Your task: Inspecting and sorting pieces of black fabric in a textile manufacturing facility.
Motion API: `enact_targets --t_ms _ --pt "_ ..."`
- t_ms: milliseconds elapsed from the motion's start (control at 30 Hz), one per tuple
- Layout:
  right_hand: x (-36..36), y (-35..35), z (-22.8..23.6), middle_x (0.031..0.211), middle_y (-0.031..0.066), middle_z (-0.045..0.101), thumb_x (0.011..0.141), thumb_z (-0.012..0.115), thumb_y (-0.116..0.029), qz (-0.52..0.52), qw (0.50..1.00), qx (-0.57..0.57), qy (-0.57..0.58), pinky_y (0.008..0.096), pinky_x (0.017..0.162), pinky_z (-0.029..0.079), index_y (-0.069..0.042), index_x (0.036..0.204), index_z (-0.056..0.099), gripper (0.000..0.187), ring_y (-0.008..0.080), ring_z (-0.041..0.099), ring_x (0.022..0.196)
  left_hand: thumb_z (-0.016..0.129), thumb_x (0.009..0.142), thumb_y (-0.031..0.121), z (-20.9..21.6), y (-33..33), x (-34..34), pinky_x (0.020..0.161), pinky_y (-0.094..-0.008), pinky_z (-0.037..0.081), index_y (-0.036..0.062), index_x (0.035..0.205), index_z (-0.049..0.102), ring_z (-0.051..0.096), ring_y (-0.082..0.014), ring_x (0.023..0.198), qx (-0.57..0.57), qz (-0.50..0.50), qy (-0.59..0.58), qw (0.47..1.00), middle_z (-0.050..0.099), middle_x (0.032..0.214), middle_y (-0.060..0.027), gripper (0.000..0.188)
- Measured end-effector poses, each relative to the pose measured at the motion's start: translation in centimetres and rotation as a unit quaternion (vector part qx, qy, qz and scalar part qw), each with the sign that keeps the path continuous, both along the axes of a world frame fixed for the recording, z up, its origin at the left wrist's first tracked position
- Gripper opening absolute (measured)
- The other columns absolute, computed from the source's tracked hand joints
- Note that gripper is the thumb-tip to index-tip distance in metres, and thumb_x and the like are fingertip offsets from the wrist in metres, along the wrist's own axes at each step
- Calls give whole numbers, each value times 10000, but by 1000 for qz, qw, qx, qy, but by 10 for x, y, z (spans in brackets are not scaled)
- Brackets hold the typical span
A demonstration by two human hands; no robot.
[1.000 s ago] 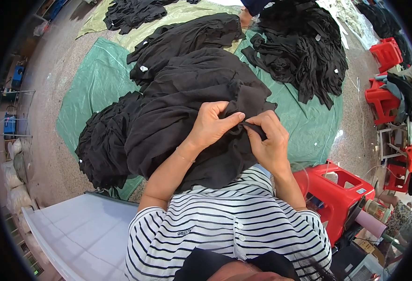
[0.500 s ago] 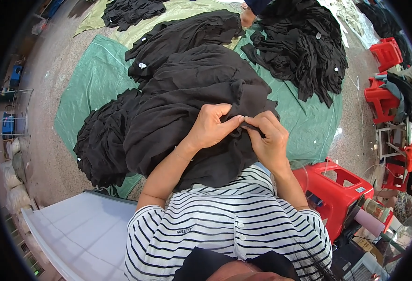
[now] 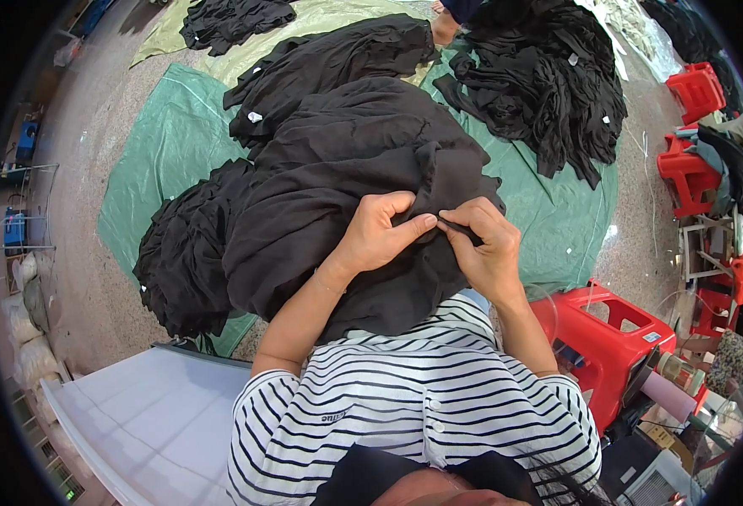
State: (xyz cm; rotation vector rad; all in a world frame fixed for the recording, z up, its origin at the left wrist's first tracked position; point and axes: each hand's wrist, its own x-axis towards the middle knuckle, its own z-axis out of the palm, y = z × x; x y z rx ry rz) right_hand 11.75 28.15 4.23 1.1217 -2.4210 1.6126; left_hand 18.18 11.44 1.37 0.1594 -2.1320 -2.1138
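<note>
A large black garment [image 3: 321, 181] lies spread over my lap, rumpled into folds. My left hand [image 3: 380, 231] pinches its fabric between thumb and fingers. Just to the right, my right hand [image 3: 486, 241] grips the same cloth, its thumb and forefinger almost meeting the left thumb tip. A thin fold of the garment shows between the two pinches. What detail of the cloth lies under the fingertips is too small to make out.
Heaps of black garments lie at left [image 3: 187, 253] and at far right [image 3: 540, 93] on a green sheet [image 3: 169, 135]. A red plastic stool [image 3: 607, 316] stands by my right side, a white panel [image 3: 160, 413] at my left. Another person's foot [image 3: 445, 29] shows at the far edge.
Both hands keep their pinch on the black garment, with only slight shifts of the fingers. The heaps around have not been moved.
</note>
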Motion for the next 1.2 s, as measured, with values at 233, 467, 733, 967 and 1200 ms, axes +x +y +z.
enact_targets --t_ms 233,467,733,967,1200 --pt "0 -2 -7 774 57 647 776 709 41 -14 993 -14 -114 248 625 472 23 872 674 104 147 621 686 654 865 71 -8 8 6 537 -226 360 -33 753 559 401 -17 650 -10 36 -7 999 493 651 29 180" --pt "-2 -3 -21 769 -27 641 852 702 -56 -2 861 -138 -489 204 665 442 24 866 679 84 45 548 739 618 874 54 -3 8 8 579 -212 393 -47 865 613 442 -24 686 89 43 -15 995 543 724 44 102" --pt "-2 -18 -24 734 -47 598 881 696 -113 -37 961 -93 -257 191 619 399 -8 836 667 118 24 485 683 574 901 41 -1 3 6 664 -190 422 -54 1052 642 496 -22 757 -48 -1 89 995 607 877 44 191" --pt "-5 -24 -30 758 -57 571 906 675 -161 -7 922 -123 -366 188 613 369 -10 941 662 155 20 454 683 664 847 42 4 13 -6 563 -174 377 -17 783 642 450 4 652 180 116 -40 976 559 725 85 90" --pt "-18 5 27 908 175 657 746 747 -111 176 961 175 -125 352 714 499 -55 1248 543 545 296 648 815 764 781 282 36 -4 17 845 -319 449 33 1020 637 565 -178 977 -168 14 81 982 631 1029 -59 367"
